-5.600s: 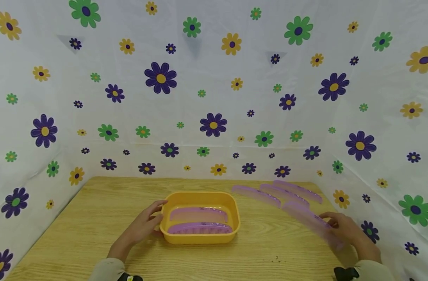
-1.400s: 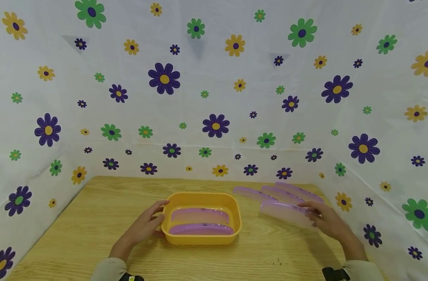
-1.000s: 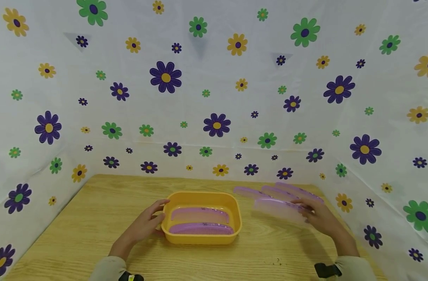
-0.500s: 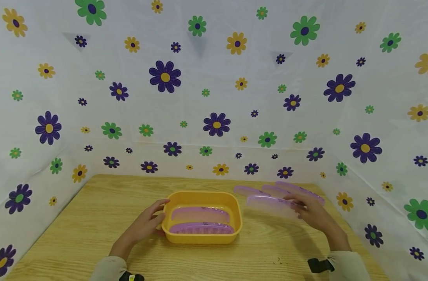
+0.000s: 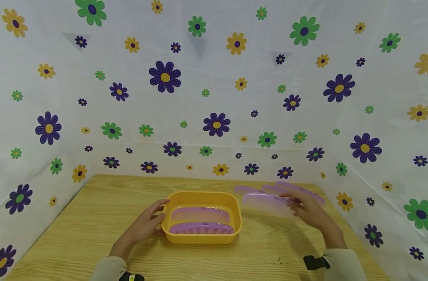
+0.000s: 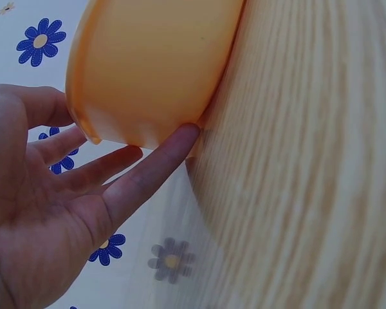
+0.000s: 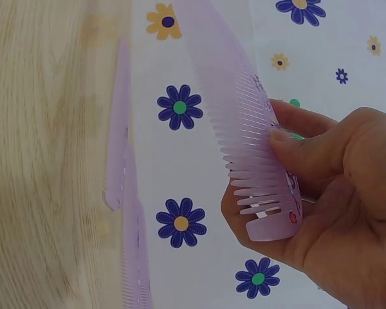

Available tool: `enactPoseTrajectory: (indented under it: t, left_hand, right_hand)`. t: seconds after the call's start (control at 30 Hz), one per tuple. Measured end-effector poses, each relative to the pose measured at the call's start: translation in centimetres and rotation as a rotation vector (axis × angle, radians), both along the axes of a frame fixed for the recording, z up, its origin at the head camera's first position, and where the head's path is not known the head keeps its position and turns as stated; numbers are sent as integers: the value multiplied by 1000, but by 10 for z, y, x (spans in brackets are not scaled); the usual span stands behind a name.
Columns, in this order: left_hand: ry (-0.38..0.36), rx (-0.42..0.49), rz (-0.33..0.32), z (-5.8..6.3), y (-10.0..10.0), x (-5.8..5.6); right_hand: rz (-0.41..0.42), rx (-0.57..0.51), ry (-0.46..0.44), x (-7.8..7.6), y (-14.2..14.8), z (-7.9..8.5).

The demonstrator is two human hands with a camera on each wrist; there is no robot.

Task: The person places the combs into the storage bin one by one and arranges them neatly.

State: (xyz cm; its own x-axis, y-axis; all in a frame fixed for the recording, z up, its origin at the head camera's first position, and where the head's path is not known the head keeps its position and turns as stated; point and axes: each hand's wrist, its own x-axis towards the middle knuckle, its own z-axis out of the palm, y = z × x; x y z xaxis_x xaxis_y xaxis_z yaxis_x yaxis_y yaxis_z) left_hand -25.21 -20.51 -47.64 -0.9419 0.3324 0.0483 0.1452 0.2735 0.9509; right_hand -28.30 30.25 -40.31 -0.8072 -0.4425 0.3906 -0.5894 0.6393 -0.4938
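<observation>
My right hand (image 5: 309,210) pinches a translucent purple comb (image 5: 263,203) by its right end, held above the table. In the right wrist view the thumb and fingers of the right hand (image 7: 321,187) grip the spine of this comb (image 7: 251,129), its teeth facing left. A yellow plastic basin (image 5: 201,239) stands on the table with two purple combs inside, a rear comb (image 5: 200,214) and a front comb (image 5: 201,227). At the basin's left end my left hand (image 5: 143,226) touches the wall, and in the left wrist view its fingers are fairly straight against the basin (image 6: 148,71).
Behind the held comb, several more purple combs lie at the table's back right, the rearmost comb (image 5: 305,191) near the edge. The wooden table (image 5: 94,234) is enclosed by a white flowered cloth (image 5: 214,101). Small dark marks (image 5: 280,261) sit on the tabletop at front right.
My right hand has lifted a comb from the table's right side and carried it left toward the basin, slowing lately. My left hand and the combs in the basin have stayed put.
</observation>
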Motion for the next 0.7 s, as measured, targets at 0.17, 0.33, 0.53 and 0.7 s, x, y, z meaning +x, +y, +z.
enactPoseTrajectory:
  t: [0.17, 0.33, 0.53, 0.7]
  left_hand:
    - [5, -11, 2, -2, -1, -2]
    - [-16, -14, 13, -4, 0, -3]
    - [-23, -17, 27, -4, 0, -3]
    - [-18, -26, 35, -4, 0, -2]
  right_hand:
    - [-4, -1, -27, -2, -5, 0]
    - [4, 2, -33, -4, -8, 0]
    - [29, -26, -28, -6, -11, 3]
    - [17, -16, -7, -7, -13, 6]
